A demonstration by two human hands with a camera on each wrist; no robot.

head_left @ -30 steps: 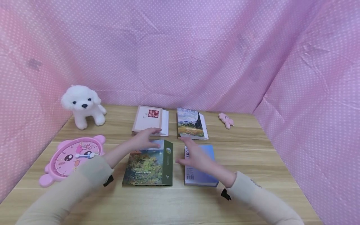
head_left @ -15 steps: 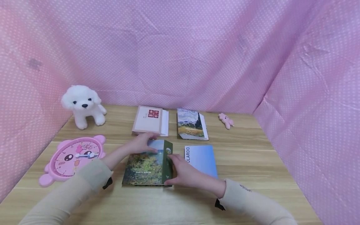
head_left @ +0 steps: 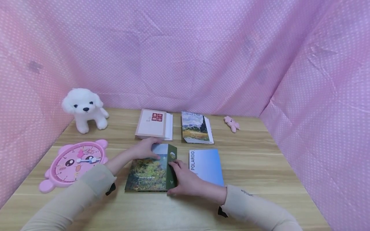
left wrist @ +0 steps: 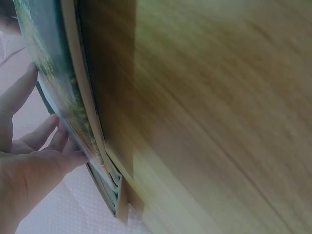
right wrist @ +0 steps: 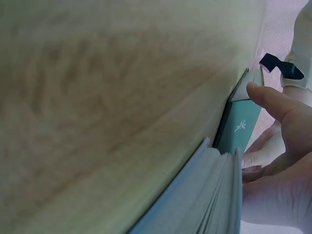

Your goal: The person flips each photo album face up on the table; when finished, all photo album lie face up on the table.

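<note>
Head view: low, just left of middle, the left hand (head_left: 145, 148) and right hand (head_left: 187, 180) hold the photo album (head_left: 148, 172) by its far edge and spine (head_left: 171, 176), good spots for something likely light, stiff and slippery.

Both arms (head_left: 75, 194) ext. fwd & angled inward, beige sleeves (head_left: 257, 205). L hand (head_left: 145, 149) farther fwd, thumb apart from fingers; R hand (head_left: 186, 180) nearer body, thumb also spread.

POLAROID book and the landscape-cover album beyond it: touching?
Apart. The head view shows a strip of bare tabletop between the POLAROID book and the landscape-cover album.
</note>
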